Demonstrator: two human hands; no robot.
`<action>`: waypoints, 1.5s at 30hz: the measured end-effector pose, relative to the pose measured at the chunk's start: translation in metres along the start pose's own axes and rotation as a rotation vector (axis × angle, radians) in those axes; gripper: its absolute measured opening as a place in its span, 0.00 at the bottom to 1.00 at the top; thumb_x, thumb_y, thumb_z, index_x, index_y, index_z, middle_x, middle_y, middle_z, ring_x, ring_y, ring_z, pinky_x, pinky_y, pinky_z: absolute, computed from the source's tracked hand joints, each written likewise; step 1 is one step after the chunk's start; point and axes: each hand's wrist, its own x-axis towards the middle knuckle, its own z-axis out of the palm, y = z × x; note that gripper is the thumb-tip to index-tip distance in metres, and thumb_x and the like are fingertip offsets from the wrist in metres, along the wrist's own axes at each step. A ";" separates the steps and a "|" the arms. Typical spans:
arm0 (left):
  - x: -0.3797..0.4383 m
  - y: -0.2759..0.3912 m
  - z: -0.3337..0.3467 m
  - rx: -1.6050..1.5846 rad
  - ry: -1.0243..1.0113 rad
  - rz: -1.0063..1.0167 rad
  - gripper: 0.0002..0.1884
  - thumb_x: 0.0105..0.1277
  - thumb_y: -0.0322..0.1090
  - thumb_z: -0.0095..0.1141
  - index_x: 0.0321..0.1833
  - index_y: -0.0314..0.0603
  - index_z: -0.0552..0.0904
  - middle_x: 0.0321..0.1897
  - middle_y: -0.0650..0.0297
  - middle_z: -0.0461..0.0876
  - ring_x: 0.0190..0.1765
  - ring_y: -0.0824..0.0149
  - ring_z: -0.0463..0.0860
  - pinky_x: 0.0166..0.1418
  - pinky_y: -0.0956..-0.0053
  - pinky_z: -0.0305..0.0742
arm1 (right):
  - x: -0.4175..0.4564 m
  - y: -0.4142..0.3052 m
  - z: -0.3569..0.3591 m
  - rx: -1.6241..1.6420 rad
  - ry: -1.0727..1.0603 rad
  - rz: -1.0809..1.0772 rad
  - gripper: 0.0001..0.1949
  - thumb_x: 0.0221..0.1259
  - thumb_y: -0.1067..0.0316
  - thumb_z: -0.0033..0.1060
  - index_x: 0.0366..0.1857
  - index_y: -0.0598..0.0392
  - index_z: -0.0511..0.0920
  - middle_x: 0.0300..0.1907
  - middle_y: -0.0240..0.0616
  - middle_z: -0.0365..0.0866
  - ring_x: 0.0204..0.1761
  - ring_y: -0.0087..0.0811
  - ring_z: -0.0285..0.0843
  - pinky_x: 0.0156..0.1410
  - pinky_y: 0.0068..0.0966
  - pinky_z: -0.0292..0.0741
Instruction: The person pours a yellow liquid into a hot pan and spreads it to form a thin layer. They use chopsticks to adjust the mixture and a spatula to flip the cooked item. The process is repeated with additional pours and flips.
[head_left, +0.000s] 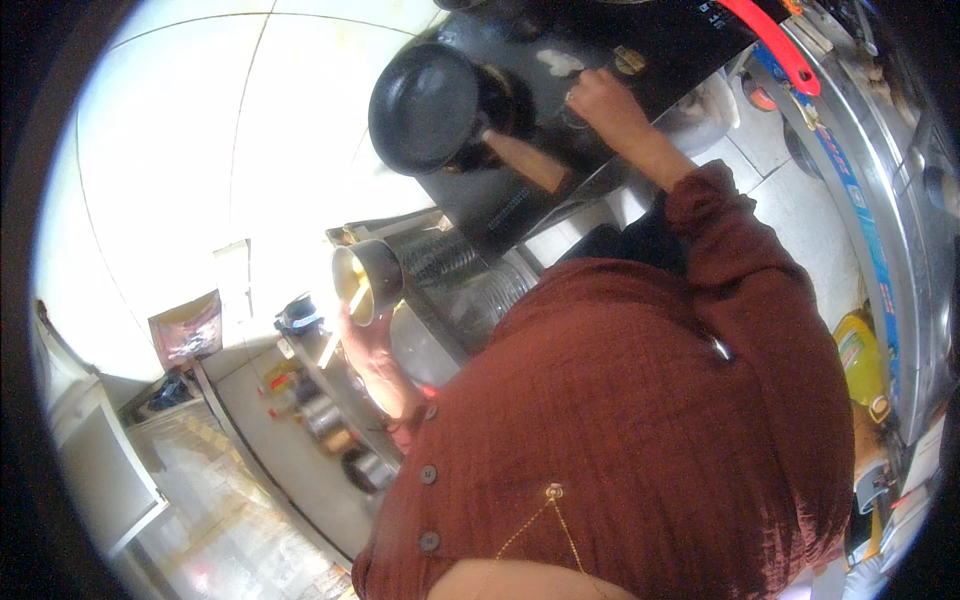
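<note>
My left hand (371, 349) holds a small dark container (385, 279) from below; its pale inside shows something yellow and a light-coloured stick or handle. Over the black stove top, my right hand (604, 97) is lowered with its fingers bent, close to a crumpled white cloth or tissue (559, 63). Whether those fingers pinch anything is hidden. To the left of that hand, a black frying pan (426, 109) with a wooden handle (527, 161) rests on a burner of the stove (495, 214).
A red handle (780, 49) juts over the stove's right edge. Stacked glass dishes (502, 292) stand below the stove's front left. A bottle of yellow liquid (862, 364) is at the far right. Metal pots (322, 416) stand on a lower shelf at left.
</note>
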 end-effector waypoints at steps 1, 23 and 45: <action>0.002 0.001 -0.002 0.004 0.007 0.004 0.29 0.60 0.37 0.59 0.63 0.39 0.66 0.59 0.51 0.69 0.61 0.50 0.70 0.60 0.40 0.66 | 0.000 0.001 0.004 0.007 0.011 0.007 0.06 0.53 0.65 0.56 0.27 0.54 0.79 0.35 0.41 0.74 0.43 0.40 0.72 0.51 0.31 0.73; 0.066 0.015 0.020 0.230 0.002 0.171 0.23 0.68 0.44 0.49 0.58 0.32 0.70 0.47 0.45 0.76 0.32 0.56 0.80 0.21 0.67 0.73 | 0.002 -0.097 -0.136 1.946 -0.861 0.860 0.14 0.56 0.67 0.58 0.42 0.63 0.70 0.28 0.42 0.79 0.21 0.27 0.76 0.23 0.25 0.73; 0.082 0.062 0.120 0.679 -0.314 0.766 0.13 0.60 0.39 0.61 0.33 0.32 0.84 0.25 0.65 0.80 0.31 0.74 0.76 0.36 0.78 0.70 | -0.010 -0.132 -0.179 1.828 -1.033 0.816 0.23 0.55 0.66 0.53 0.55 0.66 0.64 0.26 0.43 0.75 0.14 0.25 0.69 0.16 0.21 0.69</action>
